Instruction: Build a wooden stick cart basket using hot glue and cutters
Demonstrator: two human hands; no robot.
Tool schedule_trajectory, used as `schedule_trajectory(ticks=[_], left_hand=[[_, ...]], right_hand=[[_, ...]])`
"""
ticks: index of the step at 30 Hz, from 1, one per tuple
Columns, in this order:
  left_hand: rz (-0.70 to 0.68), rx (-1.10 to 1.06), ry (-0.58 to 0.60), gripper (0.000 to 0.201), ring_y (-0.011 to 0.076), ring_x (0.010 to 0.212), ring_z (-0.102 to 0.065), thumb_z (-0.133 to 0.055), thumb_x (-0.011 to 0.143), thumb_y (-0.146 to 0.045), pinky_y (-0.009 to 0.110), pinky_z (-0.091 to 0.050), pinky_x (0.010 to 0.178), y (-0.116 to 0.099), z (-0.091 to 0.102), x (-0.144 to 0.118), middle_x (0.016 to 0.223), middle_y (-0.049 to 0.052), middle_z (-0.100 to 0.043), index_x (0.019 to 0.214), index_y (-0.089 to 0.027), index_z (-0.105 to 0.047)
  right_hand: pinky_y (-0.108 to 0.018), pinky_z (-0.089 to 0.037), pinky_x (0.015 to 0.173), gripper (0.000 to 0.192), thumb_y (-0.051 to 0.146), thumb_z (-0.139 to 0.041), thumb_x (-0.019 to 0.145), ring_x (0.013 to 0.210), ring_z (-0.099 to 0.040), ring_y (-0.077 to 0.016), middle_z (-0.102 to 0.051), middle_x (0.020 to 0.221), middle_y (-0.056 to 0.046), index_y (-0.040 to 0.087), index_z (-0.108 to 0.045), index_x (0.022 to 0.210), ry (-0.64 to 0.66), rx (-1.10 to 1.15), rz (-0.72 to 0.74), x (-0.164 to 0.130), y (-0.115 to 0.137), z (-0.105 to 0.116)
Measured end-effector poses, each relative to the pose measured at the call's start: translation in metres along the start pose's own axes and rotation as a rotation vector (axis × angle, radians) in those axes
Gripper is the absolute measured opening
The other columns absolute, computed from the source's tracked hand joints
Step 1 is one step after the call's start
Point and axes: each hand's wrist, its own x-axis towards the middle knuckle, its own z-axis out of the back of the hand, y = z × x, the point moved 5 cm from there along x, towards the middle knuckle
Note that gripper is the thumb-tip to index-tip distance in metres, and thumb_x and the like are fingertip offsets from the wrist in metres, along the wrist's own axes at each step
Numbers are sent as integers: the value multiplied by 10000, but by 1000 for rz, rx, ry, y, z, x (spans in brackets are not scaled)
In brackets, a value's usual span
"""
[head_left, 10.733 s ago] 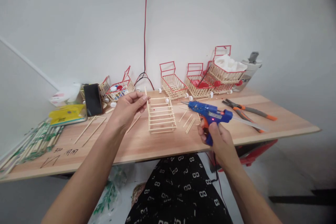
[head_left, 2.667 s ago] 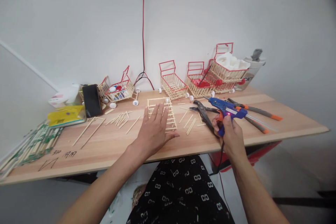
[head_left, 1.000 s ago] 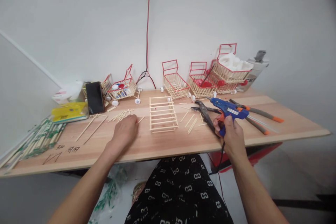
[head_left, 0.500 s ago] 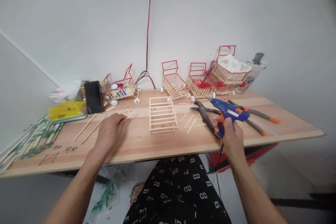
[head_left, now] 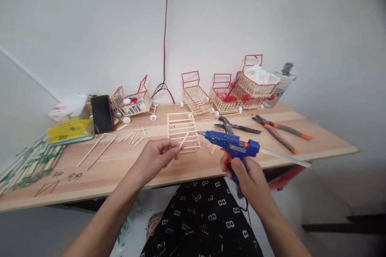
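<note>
Between thumb and fingers, my left hand (head_left: 161, 153) pinches a short wooden stick (head_left: 183, 140), its free end pointing up and right. My right hand (head_left: 239, 170) is wrapped round the handle of a blue glue gun (head_left: 232, 142) with an orange trigger. A clear glue stick (head_left: 286, 157) juts from the gun's back. The nozzle points left, a little apart from the held stick. Behind both, a slatted frame of wooden sticks (head_left: 182, 125) rests on the table, partly covered by the left hand and the stick.
Small stick carts with red rims, such as one cart (head_left: 196, 98), line the wall. Pliers (head_left: 280, 132) and black cutters (head_left: 227, 125) lie right of the frame. Loose short sticks (head_left: 134, 135), a phone (head_left: 101, 114), a yellow packet (head_left: 70, 130) and stick bundles (head_left: 36, 160) are left.
My left hand has lifted a short stick from the table and come right, in front of the frame. My right hand has brought the glue gun left, towards it.
</note>
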Motion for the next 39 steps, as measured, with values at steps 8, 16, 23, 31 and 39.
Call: schedule_trajectory(ticks=[8,16,23,31,39], left_hand=[[8,23,26,339,60,490,-341,-629,808,-462,192,-227,444,0,-3,-4,649,-4,-544,818,-125,-658],[-12,65,19,327,66,499,-339,-603,828,-458,196,-224,450,-2,0,-7,625,-15,-509,798,-135,-649],[-30,58,16,316,70,502,-354,-611,822,-452,198,-239,444,-3,0,-6,659,-3,-552,816,-140,-660],[-13,45,6,286,68,490,-342,-619,816,-430,198,-225,441,-4,0,-8,627,-18,-542,796,-148,-656],[-36,36,1,281,71,493,-345,-634,818,-425,200,-228,440,-5,0,-8,638,-10,-565,791,-148,-672]], right_hand=[[-265,-395,596,476,562,-427,981,608,-513,-139,-559,651,-12,182,-569,733,45,-56,-47,1,-3,-11],[-262,-381,587,484,568,-411,982,602,-497,-136,-540,641,-6,194,-524,697,65,-80,-38,5,-2,-15],[-262,-372,580,508,574,-405,981,584,-478,-136,-531,613,-6,198,-513,657,59,-133,-24,5,-1,-15],[-265,-373,582,508,586,-407,974,590,-481,-143,-528,616,-9,202,-508,656,55,-146,-45,3,-2,-14],[-266,-382,575,510,573,-403,979,592,-479,-149,-525,607,-14,207,-496,636,54,-157,-42,3,-2,-13]])
